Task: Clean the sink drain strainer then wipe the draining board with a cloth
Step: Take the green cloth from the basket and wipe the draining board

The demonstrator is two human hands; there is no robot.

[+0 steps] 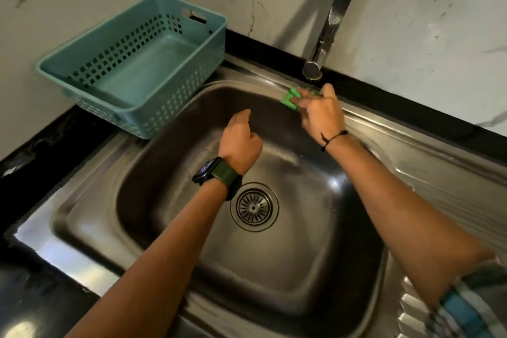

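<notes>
The round metal drain strainer sits in the bottom of the steel sink. My right hand reaches to the sink's back rim and grips a green scrub pad just below the tap spout. My left hand, with a dark watch on the wrist, hovers over the basin with fingers loosely curled and nothing in it. The ribbed draining board stretches to the right of the basin. No cloth shows apart from a striped fabric at the lower right.
A teal perforated plastic basket stands at the sink's back left corner, partly on the black counter. A chrome tap slants down from the marble wall, its spout over the back rim.
</notes>
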